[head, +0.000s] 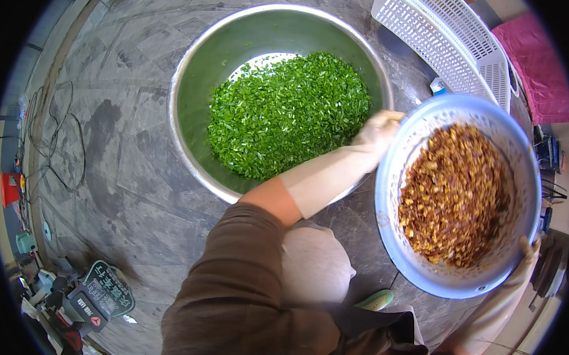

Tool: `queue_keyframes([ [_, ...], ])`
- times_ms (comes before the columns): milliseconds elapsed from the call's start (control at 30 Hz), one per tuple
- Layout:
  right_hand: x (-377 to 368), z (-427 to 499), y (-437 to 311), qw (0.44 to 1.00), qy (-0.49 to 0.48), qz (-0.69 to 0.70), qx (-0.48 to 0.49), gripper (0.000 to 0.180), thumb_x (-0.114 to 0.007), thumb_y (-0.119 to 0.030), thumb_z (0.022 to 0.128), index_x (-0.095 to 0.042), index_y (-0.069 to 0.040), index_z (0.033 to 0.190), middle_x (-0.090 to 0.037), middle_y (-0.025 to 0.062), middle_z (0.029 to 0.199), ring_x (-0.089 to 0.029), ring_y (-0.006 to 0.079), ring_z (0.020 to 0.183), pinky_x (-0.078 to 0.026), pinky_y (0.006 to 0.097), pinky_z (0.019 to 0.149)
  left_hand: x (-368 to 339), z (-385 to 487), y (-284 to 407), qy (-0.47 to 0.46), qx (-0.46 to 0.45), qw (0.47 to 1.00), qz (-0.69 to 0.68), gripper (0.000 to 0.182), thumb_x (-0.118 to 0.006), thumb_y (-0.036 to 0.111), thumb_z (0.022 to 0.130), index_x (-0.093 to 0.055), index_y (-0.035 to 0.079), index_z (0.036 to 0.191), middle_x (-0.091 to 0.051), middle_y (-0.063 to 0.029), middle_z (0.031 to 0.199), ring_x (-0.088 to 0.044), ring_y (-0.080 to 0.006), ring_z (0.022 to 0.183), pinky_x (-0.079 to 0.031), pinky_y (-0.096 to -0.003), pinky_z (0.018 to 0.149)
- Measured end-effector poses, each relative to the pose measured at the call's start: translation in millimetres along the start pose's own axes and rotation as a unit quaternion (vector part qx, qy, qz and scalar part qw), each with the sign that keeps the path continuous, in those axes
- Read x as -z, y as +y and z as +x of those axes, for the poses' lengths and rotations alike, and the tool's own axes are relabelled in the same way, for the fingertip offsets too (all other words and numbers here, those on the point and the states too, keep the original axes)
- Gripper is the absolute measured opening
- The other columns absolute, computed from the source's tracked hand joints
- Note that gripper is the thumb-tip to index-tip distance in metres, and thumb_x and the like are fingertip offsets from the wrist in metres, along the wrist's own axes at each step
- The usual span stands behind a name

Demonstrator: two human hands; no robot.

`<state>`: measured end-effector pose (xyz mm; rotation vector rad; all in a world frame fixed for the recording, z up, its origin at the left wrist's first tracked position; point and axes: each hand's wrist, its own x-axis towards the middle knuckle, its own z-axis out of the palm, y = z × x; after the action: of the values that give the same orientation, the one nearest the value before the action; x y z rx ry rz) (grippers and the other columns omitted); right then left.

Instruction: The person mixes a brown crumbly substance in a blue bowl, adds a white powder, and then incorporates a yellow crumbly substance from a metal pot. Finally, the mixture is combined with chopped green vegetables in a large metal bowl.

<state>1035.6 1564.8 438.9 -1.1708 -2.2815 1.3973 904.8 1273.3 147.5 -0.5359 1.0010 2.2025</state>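
My left hand (380,130), in a long translucent glove, grips the near-left rim of a pale blue basin (389,220). On the basin's right rim is my right hand (528,255), also gloved. The basin is held off the floor and tilted toward me. Inside it lies a heap of chopped reddish-brown food (454,198), too blurred to name. To the left, a wide stainless steel basin (194,62) stands on the floor, holding finely chopped green stalks (286,115), like chives or scallions. My left forearm passes over its near right rim.
A white perforated plastic basket (440,42) stands at upper right, near a magenta cloth (537,71). Dark cables (56,135) lie on the grey floor (135,150) at left. A dark sign bearing writing (101,297) and assorted clutter sit lower left. A green shoe (376,300) shows below.
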Motion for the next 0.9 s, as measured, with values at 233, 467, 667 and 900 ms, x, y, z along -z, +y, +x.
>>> queue_keyframes([
  [233, -181, 28, -130, 0.957, -0.286, 0.036, 0.023, 0.045, -0.062, -0.02, 0.086, -0.061, -0.004, 0.128, -0.067, 0.0162, 0.118, -0.065, 0.0279, 0.109, -0.05, 0.0399, 0.101, 86, -8, 16, 0.159, -0.01, 0.955, -0.251, 0.019, -0.05, 0.007, 0.104, -0.066, 0.004, 0.114, -0.072, -0.0105, 0.102, -0.071, -0.0199, 0.085, -0.062, -0.0354, 0.079],
  [467, -338, 10, -178, 0.869, -0.43, -0.197, 0.143, 0.046, -0.063, -0.021, 0.086, -0.061, -0.003, 0.128, -0.067, 0.0176, 0.116, -0.065, 0.0274, 0.105, -0.051, 0.0398, 0.099, 123, -18, 3, 0.233, 0.128, 0.931, -0.249, 0.027, -0.046, 0.021, 0.107, -0.068, 0.01, 0.118, -0.072, -0.0105, 0.114, -0.07, -0.0222, 0.098, -0.059, -0.0387, 0.084],
  [667, -441, -15, -195, 0.776, -0.526, -0.281, 0.205, 0.047, -0.064, -0.022, 0.085, -0.06, -0.002, 0.128, -0.068, 0.0187, 0.114, -0.066, 0.0279, 0.102, -0.053, 0.0397, 0.096, 114, -17, 10, 0.166, 0.099, 0.928, -0.32, 0.027, -0.047, 0.023, 0.107, -0.068, 0.01, 0.118, -0.072, -0.0095, 0.114, -0.07, -0.022, 0.098, -0.059, -0.0388, 0.084],
  [900, -422, -2, -216, 0.765, -0.517, -0.319, 0.215, 0.049, -0.064, -0.022, 0.085, -0.06, 0.0, 0.128, -0.068, 0.0199, 0.111, -0.067, 0.0284, 0.097, -0.055, 0.0395, 0.092, 86, -24, 24, 0.099, 0.087, 0.919, -0.372, 0.026, -0.049, 0.025, 0.106, -0.068, 0.011, 0.118, -0.073, -0.0083, 0.114, -0.069, -0.0219, 0.099, -0.058, -0.0388, 0.085],
])
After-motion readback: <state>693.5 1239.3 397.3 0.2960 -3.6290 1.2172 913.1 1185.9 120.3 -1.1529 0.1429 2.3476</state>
